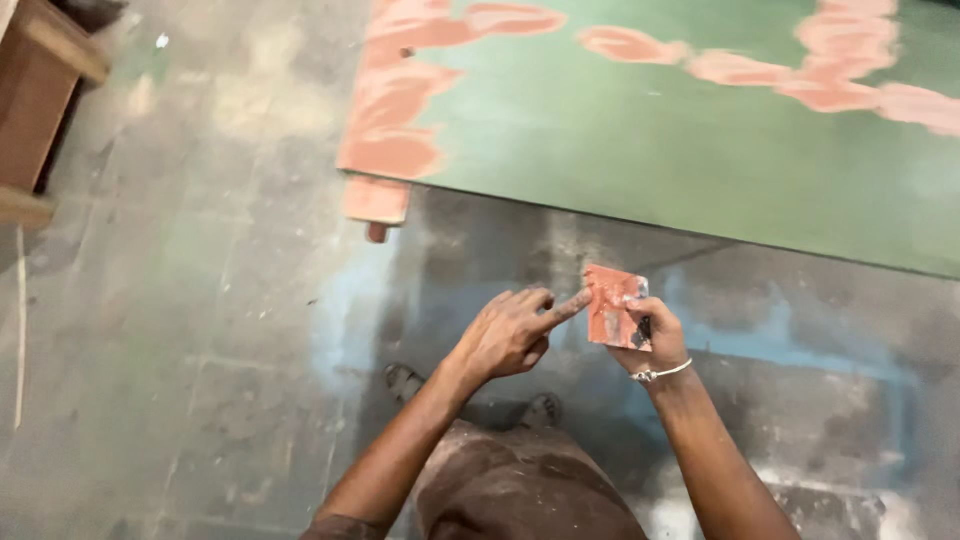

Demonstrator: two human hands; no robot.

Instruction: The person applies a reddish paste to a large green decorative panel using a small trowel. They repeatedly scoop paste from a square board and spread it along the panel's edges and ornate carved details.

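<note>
Scraper blade, flat and roughly square, coated in reddish-pink filler, sits in my right hand. I grip it at its lower right corner, thumb across the face, other digits behind; the blade stands nearly upright, tilted slightly, its smeared face toward me. A thin metal bracelet circles that wrist.

My left hand holds nothing. Its index finger is extended, tip touching the left edge of the blade near the top; the remaining fingers are loosely curled. The blade thus lies just right of the left hand and above the right palm, both hands held at about waist level over the floor.

Beyond the hands, well apart from the blade, a large green panel lies flat, with patches of the same reddish-pink filler along its left edge and across its far side. A small pink block projects beneath its near left corner. Grey concrete floor below shows blue paint stains. My sandalled feet are visible under the left forearm. A brown wooden piece stands at upper left.
</note>
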